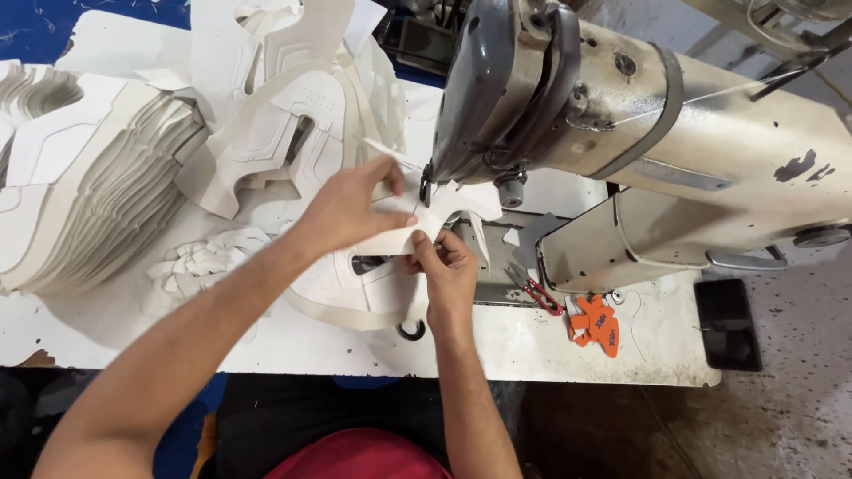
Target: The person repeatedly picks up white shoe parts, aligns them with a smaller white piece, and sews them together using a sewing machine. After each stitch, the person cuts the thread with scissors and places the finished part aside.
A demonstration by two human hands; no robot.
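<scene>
Presently — both hands, left (351, 206) and right (446, 270), pinch white shoe piece (404, 232) at sewing machine (639, 133) | cut stack (98, 177) on worktop (497, 341) awaits stitching

White worktable (497, 350), stained and chipped at its edges, spans the frame from 9 to 4 o'clock. Grey concrete floor (799, 417), dusty and mottled, at 4 to 5 o'clock. Blue surface (35, 27) visible at 10 o'clock, beyond the table. Light even and diffuse; shadows soft.

Head-worn view, close, straight down.
</scene>
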